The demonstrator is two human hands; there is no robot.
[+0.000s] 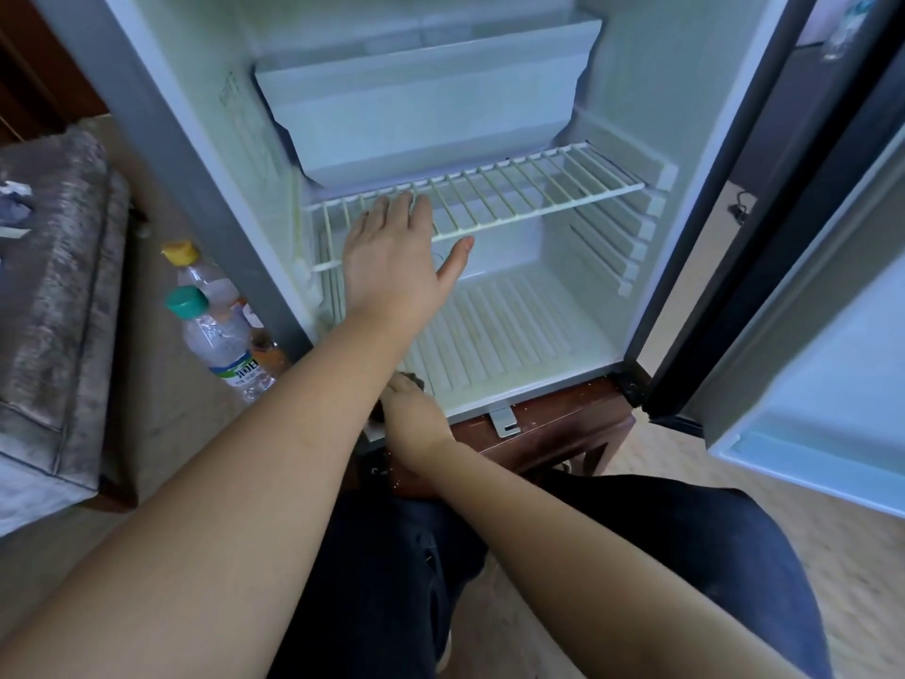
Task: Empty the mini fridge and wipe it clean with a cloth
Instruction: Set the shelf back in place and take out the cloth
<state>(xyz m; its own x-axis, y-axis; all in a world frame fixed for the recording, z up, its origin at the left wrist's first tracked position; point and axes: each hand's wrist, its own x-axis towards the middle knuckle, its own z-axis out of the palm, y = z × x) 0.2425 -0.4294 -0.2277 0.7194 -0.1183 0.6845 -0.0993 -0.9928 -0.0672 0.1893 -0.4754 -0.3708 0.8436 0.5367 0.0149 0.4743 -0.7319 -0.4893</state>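
— Pale wood floor, and a low red-brown wooden counter. What sits on it?
— The mini fridge, its door swung open toward three o'clock. Inside is smooth white plastic with a ribbed bottom and a white wire shelf.
— And the hands?
— The left hand lies flat on the shelf's front rail, fingers straight and released. The right hand rests at the fridge's front lip, six o'clock, on a dark crumpled cloth. Its fingers are hidden, so I cannot tell their grip.
— Anything else?
— Two clear plastic bottles, yellow and green caps, stand on the floor at nine o'clock beside a grey plush couch.
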